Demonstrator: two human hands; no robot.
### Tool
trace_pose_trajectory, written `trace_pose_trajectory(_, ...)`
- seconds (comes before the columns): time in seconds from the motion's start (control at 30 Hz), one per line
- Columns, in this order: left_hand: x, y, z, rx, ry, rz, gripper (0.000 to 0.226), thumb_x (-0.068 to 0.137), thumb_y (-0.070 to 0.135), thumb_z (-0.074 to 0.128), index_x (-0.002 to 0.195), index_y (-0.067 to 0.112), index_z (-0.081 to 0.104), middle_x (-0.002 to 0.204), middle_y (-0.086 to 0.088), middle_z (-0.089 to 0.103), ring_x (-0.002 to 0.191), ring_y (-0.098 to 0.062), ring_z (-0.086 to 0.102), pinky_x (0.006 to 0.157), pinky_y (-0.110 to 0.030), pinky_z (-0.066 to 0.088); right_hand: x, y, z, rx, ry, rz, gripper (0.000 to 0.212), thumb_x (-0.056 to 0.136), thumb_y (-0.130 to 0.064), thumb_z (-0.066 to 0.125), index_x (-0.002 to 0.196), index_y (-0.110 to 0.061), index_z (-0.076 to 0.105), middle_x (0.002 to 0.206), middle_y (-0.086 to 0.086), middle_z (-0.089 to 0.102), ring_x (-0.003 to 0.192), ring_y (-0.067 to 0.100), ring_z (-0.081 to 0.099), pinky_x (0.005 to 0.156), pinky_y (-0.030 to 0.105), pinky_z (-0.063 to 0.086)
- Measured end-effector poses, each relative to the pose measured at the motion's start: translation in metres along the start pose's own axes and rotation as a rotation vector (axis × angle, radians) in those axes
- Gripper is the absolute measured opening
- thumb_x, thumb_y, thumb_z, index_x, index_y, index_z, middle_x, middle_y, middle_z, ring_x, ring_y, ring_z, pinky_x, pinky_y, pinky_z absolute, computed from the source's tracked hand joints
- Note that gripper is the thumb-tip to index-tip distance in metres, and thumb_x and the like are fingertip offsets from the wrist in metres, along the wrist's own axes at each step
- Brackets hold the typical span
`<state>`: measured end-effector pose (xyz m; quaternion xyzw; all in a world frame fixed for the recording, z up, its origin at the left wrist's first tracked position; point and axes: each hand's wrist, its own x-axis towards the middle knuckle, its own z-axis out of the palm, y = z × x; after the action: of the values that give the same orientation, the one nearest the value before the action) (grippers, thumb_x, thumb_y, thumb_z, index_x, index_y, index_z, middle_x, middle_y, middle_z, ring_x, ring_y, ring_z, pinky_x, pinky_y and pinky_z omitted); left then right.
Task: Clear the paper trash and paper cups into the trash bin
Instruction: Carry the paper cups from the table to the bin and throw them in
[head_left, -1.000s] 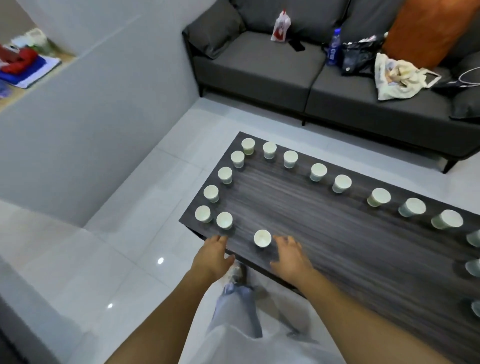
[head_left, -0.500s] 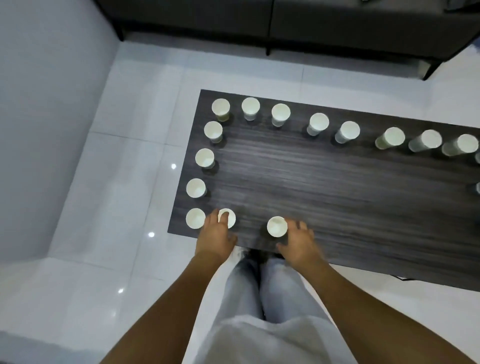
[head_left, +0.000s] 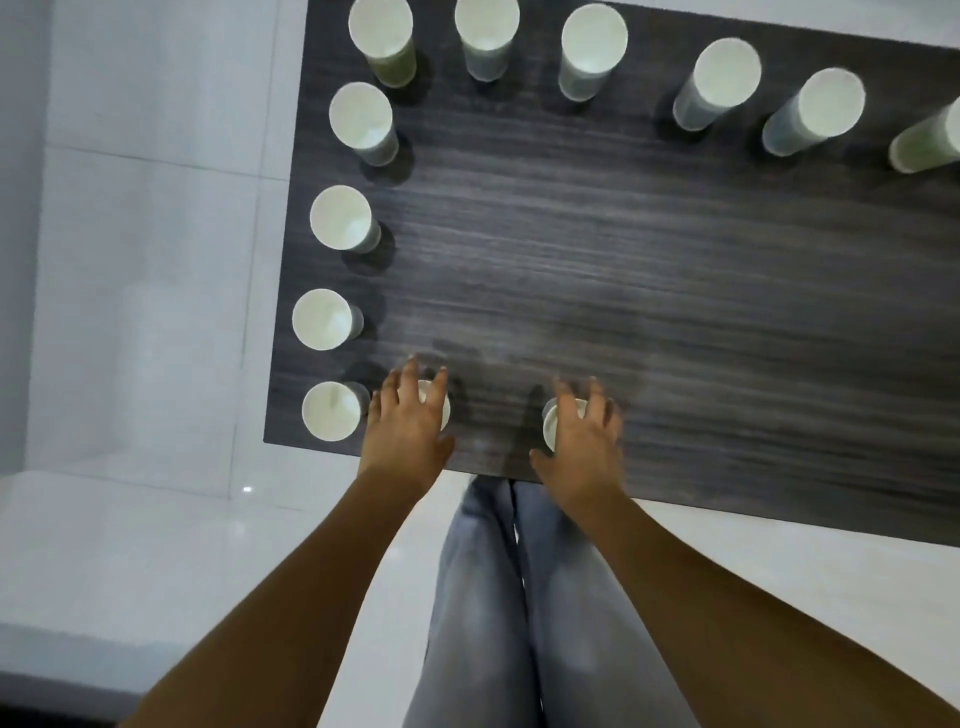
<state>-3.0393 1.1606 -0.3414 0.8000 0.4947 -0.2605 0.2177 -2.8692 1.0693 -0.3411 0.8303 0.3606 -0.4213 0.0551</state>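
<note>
Both hands are motion-blurred — each half hides a cup. Left hand (head_left: 408, 426) and right hand (head_left: 582, 441) spread, fingers over cups (head_left: 435, 402) (head_left: 551, 423); grip unclear.

Dark wood table (head_left: 623, 291) bears upright paper cups (head_left: 340, 217).

Single head view, worn high, tilted steeply down, facing forward over near edge of dark wood table (head_left: 623, 270). Close above both hands; own legs fill bottom centre. Table's left end framed; right end cut off.
</note>
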Motion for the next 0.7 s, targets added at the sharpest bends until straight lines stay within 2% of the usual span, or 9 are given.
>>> trace_pose_trajectory(0.13, 0.004, 0.001, 0.011, -0.057, -0.013, -0.017, 0.061, 0.092, 0.029, 0.059, 0.144, 0.023, 0.028, 0.153, -0.008, 0.022, 0.139, -0.032, 0.024, 0.108, -0.045, 0.035, 0.009, 0.008, 0.006, 0.055, 0.024, -0.017, 0.07, 0.086, -0.016, 0.068, 0.145, -0.025, 0.03, 0.151, 0.006, 0.023, 0.137, 0.03, 0.024, 0.105, 0.04, 0.042)
trace_pose_trajectory(0.23, -0.001, 0.009, 0.009, -0.088, -0.021, 0.011, 0.059, 0.093, 0.028, 0.056, 0.145, 0.023, 0.028, 0.152, -0.007, 0.024, 0.138, -0.031, 0.025, 0.107, -0.043, 0.038, 0.004, 0.013, 0.0, 0.096, 0.044, -0.023, 0.065, 0.086, -0.016, 0.067, 0.142, -0.024, 0.035, 0.143, 0.005, 0.032, 0.13, 0.027, 0.031, 0.101, 0.038, 0.045)
trace_pose_trajectory(0.5, -0.027, 0.059, -0.049, -0.074, -0.147, 0.17, 0.074, 0.091, 0.026, 0.055, 0.151, 0.025, 0.01, 0.156, -0.005, 0.012, 0.142, -0.027, 0.014, 0.107, -0.043, 0.039, -0.04, 0.012, -0.057, 0.138, -0.032, 0.003, 0.07, 0.088, -0.024, 0.064, 0.148, -0.024, 0.029, 0.146, 0.004, 0.025, 0.131, 0.028, 0.031, 0.102, 0.039, 0.041)
trace_pose_trajectory(0.6, -0.037, 0.077, -0.077, -0.015, -0.134, 0.25, 0.076, 0.092, 0.027, 0.055, 0.151, 0.025, 0.008, 0.156, -0.006, 0.012, 0.142, -0.027, 0.015, 0.105, -0.044, 0.041, -0.064, 0.012, -0.078, 0.183, -0.045, 0.04, 0.068, 0.087, -0.027, 0.066, 0.146, -0.021, 0.031, 0.146, 0.007, 0.027, 0.132, 0.03, 0.033, 0.103, 0.04, 0.04)
trace_pose_trajectory(0.7, -0.052, 0.095, -0.11, 0.052, -0.103, 0.358, 0.076, 0.092, 0.028, 0.056, 0.151, 0.023, 0.008, 0.156, -0.007, 0.013, 0.142, -0.027, 0.016, 0.107, -0.044, 0.037, -0.097, 0.014, -0.099, 0.227, 0.02, 0.104, 0.067, 0.086, -0.028, 0.067, 0.142, -0.019, 0.032, 0.144, 0.008, 0.032, 0.131, 0.031, 0.036, 0.102, 0.04, 0.04)
